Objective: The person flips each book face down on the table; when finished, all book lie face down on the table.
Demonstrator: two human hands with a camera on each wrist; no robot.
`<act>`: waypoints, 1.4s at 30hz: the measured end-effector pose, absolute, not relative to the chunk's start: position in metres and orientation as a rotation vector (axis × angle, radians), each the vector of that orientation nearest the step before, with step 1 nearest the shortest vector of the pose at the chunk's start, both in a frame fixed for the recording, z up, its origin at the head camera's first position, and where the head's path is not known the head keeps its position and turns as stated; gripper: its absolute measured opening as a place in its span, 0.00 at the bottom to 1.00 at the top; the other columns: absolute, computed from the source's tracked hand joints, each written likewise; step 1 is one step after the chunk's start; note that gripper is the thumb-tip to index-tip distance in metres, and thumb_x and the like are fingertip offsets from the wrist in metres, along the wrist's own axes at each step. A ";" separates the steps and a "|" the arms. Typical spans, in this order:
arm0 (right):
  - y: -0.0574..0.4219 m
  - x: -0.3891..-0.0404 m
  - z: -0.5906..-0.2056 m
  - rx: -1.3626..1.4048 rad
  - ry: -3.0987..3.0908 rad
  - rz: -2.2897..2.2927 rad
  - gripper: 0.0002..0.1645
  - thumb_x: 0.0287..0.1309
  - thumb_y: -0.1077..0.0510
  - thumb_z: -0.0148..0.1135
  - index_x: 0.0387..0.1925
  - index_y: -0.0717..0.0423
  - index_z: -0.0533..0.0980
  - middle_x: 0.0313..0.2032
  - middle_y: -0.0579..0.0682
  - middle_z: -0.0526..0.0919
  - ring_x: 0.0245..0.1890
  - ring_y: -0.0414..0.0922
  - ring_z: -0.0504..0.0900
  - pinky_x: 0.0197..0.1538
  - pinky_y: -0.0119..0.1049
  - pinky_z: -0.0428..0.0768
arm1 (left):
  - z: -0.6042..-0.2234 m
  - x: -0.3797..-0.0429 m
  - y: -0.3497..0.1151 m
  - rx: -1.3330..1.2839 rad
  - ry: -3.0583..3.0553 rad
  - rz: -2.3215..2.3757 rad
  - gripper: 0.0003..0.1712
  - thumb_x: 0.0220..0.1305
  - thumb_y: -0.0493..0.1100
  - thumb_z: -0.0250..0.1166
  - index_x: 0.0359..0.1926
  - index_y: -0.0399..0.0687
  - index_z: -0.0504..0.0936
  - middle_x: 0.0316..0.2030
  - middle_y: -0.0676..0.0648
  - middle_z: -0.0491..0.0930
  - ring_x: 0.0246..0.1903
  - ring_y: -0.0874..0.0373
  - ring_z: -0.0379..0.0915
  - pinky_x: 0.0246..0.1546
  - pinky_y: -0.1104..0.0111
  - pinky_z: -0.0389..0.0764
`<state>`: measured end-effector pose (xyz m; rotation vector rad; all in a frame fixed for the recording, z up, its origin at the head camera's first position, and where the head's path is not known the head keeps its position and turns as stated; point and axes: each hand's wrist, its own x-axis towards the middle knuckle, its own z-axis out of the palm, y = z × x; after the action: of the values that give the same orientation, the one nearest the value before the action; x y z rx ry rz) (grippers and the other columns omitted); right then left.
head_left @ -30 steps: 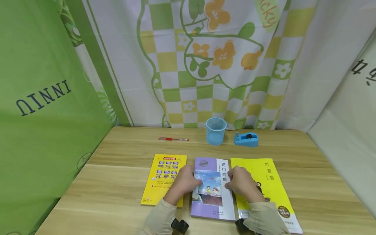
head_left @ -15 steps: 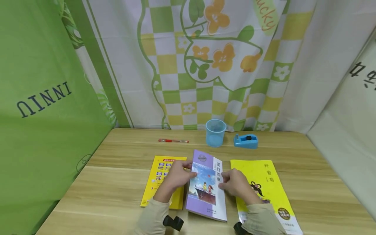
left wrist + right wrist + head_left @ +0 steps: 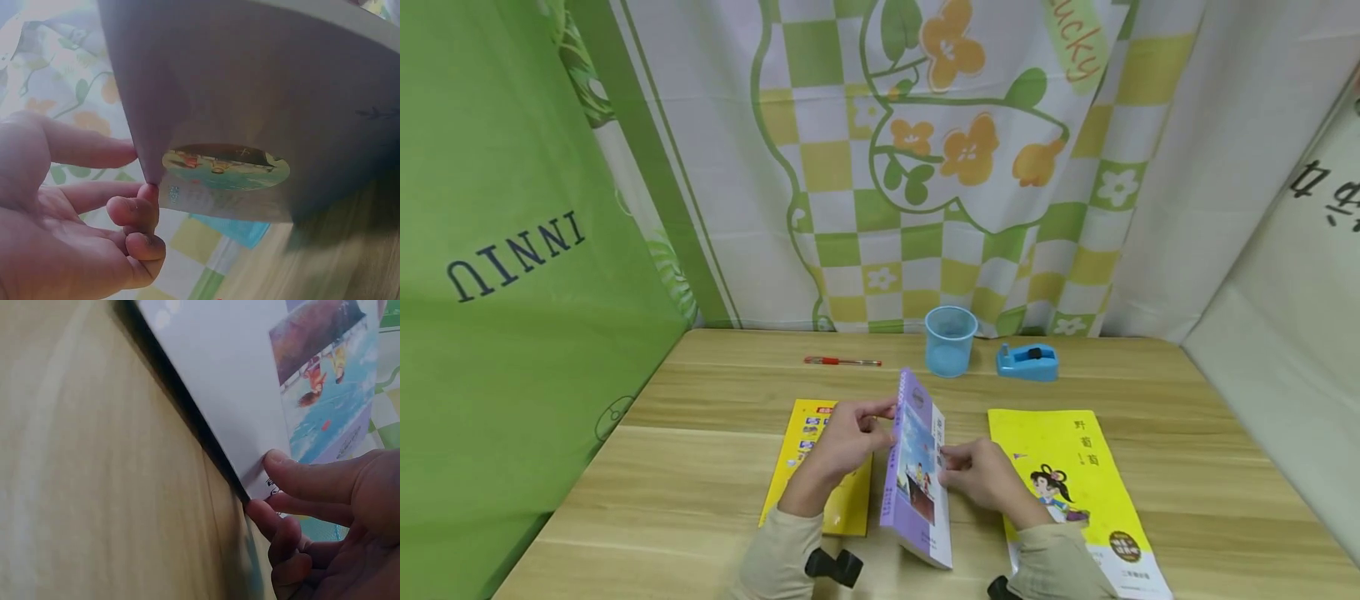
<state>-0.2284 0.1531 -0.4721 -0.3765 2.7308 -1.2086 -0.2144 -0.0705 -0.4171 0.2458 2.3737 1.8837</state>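
Note:
Between my hands a purple and white paperback book (image 3: 917, 475) stands tilted on the table, its spine raised on the left and its picture cover facing right. My left hand (image 3: 842, 446) pinches the spine edge; in the left wrist view its thumb and fingertips meet at the border of the back cover (image 3: 250, 94). My right hand (image 3: 985, 477) pinches the opposite edge, thumb on the white part of the front cover (image 3: 219, 387). A yellow book (image 3: 850, 504) lies flat, partly behind my left hand. Another yellow book (image 3: 1093, 500) lies under my right forearm.
Along the back of the wooden table (image 3: 700, 467) are a red pen (image 3: 842, 361), a light blue cup (image 3: 949, 346) and a blue tape dispenser (image 3: 1028, 363). A patterned curtain (image 3: 880, 208) hangs behind, with a green cloth (image 3: 512, 333) on the left.
The purple and white book has gone from lying flat to tilted up, its left spine side lifted. Both hands have moved left with it.

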 end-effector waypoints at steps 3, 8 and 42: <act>0.152 -0.228 -0.474 -0.428 2.685 -1.269 0.23 0.51 0.65 0.75 0.51 0.65 0.83 0.31 0.49 0.89 0.29 0.39 0.78 0.35 0.32 0.78 | -0.415 -0.213 -0.069 0.282 2.359 1.895 0.30 0.60 0.29 0.64 0.65 0.36 0.76 0.49 0.36 0.80 0.24 0.61 0.65 0.18 0.74 0.59; 0.150 -0.229 -0.479 -0.509 2.616 -1.328 0.23 0.52 0.67 0.74 0.52 0.70 0.82 0.29 0.50 0.89 0.28 0.39 0.80 0.34 0.31 0.78 | -0.415 -0.212 -0.064 0.366 2.310 1.913 0.29 0.61 0.31 0.66 0.65 0.34 0.75 0.50 0.33 0.79 0.28 0.62 0.69 0.27 0.75 0.68; 0.173 -0.221 -0.417 -0.642 2.440 -1.551 0.36 0.64 0.48 0.67 0.71 0.49 0.70 0.44 0.54 0.90 0.41 0.45 0.86 0.45 0.33 0.82 | -0.430 -0.217 -0.055 0.484 2.224 1.862 0.31 0.67 0.36 0.64 0.70 0.43 0.72 0.51 0.35 0.81 0.33 0.61 0.74 0.38 0.73 0.75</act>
<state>-0.2212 0.1729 -0.4168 -0.6420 2.4395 -1.5514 -0.2166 -0.0551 -0.4295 0.4839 2.2240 1.8619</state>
